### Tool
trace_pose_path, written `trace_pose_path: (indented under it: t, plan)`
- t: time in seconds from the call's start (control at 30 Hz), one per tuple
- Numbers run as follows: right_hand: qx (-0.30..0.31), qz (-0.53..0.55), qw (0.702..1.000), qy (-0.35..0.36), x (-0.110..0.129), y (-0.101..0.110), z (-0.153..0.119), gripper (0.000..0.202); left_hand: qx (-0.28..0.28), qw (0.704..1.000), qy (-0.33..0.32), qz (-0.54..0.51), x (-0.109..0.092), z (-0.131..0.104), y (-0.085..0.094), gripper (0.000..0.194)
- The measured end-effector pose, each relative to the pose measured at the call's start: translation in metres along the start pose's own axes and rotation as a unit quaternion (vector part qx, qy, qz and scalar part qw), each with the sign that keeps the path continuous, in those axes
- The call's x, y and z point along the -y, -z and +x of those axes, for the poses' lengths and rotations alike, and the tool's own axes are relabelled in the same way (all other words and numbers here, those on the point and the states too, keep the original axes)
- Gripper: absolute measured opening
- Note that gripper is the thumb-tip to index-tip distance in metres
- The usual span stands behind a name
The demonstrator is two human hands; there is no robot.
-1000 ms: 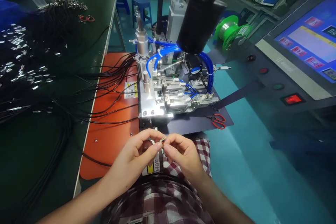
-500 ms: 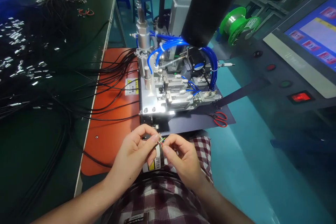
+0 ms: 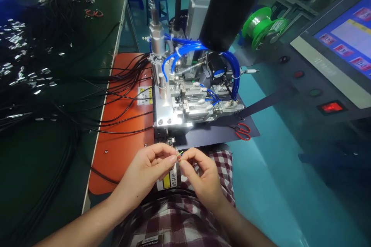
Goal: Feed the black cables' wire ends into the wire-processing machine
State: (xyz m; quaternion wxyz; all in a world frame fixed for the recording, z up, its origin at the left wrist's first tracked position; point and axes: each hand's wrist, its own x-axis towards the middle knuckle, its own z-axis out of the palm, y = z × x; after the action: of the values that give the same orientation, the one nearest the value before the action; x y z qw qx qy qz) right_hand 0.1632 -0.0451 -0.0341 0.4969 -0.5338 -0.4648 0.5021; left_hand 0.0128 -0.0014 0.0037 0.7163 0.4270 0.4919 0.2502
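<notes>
My left hand pinches the end of a cable between thumb and forefinger, near my lap. Thin coloured wires, green and red among them, stick out between the fingertips. My right hand is closed on the same wires from the other side, thumb against forefinger. Both sets of fingertips almost meet, just in front of the metal machine. The fingers hide most of the cable end.
Black cables run across the orange board into the machine. Red-handled scissors lie on the dark plate. A control panel stands at right, a green spool behind. Bundled cables cover the left table.
My left hand's lower fingers have curled in behind the thumb, and its wrist has shifted slightly. The wires between the fingertips have changed angle a little. My right hand has barely moved.
</notes>
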Motion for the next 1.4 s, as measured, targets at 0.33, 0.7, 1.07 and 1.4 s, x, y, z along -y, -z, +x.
trace_pose_path:
  t: [0.33,0.7,1.07,1.4]
  plan:
    - [0.029,0.109,0.992,-0.064,0.001,0.006,0.008,0.015,0.023,0.999,0.021,0.003,0.003,0.001,0.002,0.020]
    - [0.079,0.185,0.976,-0.087,-0.009,0.009,0.013,0.016,0.029,0.999,0.023,0.025,0.001,0.000,0.003,0.022]
    - [0.083,0.212,0.970,-0.081,-0.012,0.008,0.011,0.014,0.042,0.998,0.035,0.025,-0.002,0.001,0.003,0.022]
    - [0.240,0.189,0.946,-0.113,-0.008,0.024,0.028,0.022,0.067,0.993,0.051,0.085,-0.003,0.000,0.001,0.014]
